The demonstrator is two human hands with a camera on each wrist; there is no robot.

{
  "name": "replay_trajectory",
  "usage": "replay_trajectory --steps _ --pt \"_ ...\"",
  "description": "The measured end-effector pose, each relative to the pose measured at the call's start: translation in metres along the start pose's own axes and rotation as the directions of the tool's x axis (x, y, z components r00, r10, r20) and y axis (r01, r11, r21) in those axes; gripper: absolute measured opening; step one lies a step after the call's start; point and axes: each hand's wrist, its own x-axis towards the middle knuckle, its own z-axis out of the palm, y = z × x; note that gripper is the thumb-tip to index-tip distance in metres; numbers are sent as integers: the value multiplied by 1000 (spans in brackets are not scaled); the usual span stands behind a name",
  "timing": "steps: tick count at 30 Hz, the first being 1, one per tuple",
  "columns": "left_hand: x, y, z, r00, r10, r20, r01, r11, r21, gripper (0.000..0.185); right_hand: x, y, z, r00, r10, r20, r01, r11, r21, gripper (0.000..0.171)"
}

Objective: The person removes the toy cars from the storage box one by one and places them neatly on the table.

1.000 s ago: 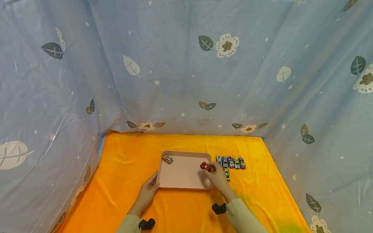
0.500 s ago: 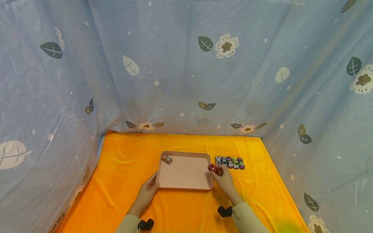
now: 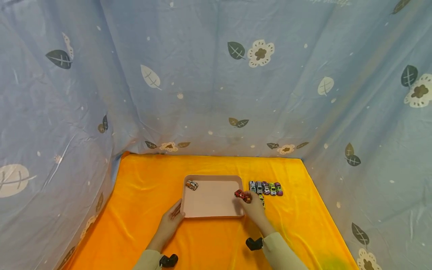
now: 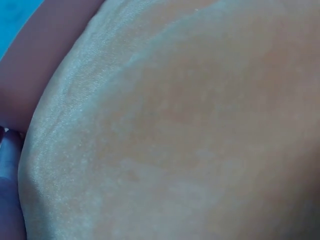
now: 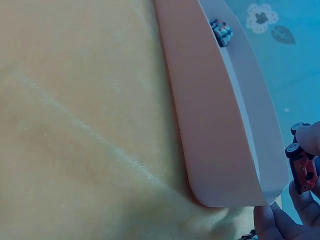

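Note:
A pink tray (image 3: 212, 210) lies on the orange cloth, with one small grey-and-orange toy car (image 3: 191, 185) in its far left corner. My right hand (image 3: 246, 198) pinches a red toy car (image 3: 240, 194) at the tray's right rim. In the right wrist view the red car (image 5: 301, 169) sits between my fingertips (image 5: 311, 137), beside the tray's outer wall (image 5: 205, 125), and the grey-and-orange car (image 5: 221, 32) shows at the far end. My left hand (image 3: 175, 212) rests with straight fingers against the tray's near left corner.
A row of several toy cars (image 3: 266, 188) stands just right of the tray, and a yellow-green car (image 3: 262, 201) lies partly hidden behind my right hand. Blue flowered fabric (image 3: 216, 93) walls the orange cloth (image 3: 148, 187) on three sides. Orange cloth (image 4: 175, 130) fills the left wrist view.
My right hand carried the red car from over the tray's right part out past its right edge, then back to the rim. The left hand stayed on the corner.

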Motion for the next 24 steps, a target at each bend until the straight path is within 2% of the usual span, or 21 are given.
replay_trajectory --steps 4,13,24 --pt "0 1 0 1000 4 -16 -4 1000 -10 59 3 2 -1 1000 -1 -10 1 1000 14 31" --pt "-1 2 1 1000 -3 -17 2 1000 -20 58 3 15 -20 994 95 -52 -89 991 96 40" --pt "-1 2 1 1000 -3 -4 3 1000 -13 58 3 27 -46 990 90 -104 -89 996 11 47"
